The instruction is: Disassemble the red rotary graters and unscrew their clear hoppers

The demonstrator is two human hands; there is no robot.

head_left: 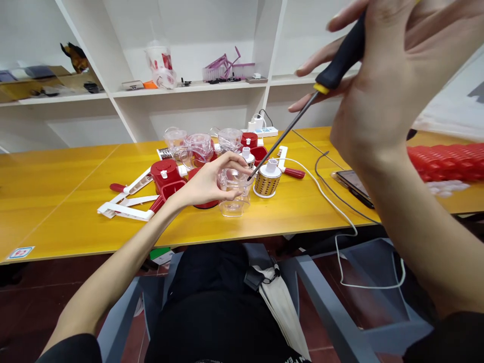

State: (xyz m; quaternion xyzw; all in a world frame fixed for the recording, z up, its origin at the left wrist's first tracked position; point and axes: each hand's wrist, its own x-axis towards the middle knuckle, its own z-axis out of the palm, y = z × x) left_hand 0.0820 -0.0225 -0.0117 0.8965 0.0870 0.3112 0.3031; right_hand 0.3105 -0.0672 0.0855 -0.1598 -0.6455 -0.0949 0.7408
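Observation:
In my raised right hand (389, 75) is a screwdriver (342, 55) with a black and yellow handle. Its long shaft slants down to the left, and the tip is close to a clear plastic container (234, 204) near the table's front edge. My left hand (212, 181) grips this container from the left, thumb in front and fingers over the top. Just right of it stands a drum grater (267, 179) with a white hub. Behind my left hand are red plastic housings (165, 171) and several clear cups (198, 143).
White handle arms with red grips (130, 201) lie at the left on the yellow table (71, 201). A white cable (321, 186) runs off the front edge. To the right lie a phone (353, 184) and a red textured roll (446, 161). Shelves (196, 88) rise behind.

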